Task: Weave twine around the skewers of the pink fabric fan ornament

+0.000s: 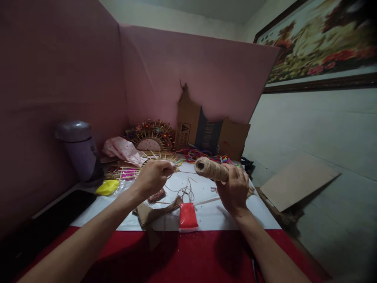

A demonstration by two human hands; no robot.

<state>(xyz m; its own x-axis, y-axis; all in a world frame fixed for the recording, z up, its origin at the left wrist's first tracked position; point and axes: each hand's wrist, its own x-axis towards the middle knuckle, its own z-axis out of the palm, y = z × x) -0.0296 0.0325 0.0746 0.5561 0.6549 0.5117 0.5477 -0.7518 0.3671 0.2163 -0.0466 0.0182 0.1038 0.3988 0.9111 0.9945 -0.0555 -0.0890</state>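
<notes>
My right hand (235,189) is wrapped round a roll of brown twine (212,169), whose hollow end points left. A strand of the twine runs left from the roll to my left hand (154,176). The left hand is closed in a pinch, with thin wooden sticks (150,157) fanning out just behind it. How those sticks connect to its fingers is hidden. Below and between my hands, a red packet (188,217) lies at the front edge of the white sheet (212,220), beside loose loops of string (188,190) and a torn cardboard piece (151,214).
At the left stand a purple bottle (81,151) and a yellow packet (107,187), near a black flat object (59,216). Behind are a semicircular stick craft (153,135), colourful cords (191,154) and upright cardboard (188,118). Pink panels enclose the back and left.
</notes>
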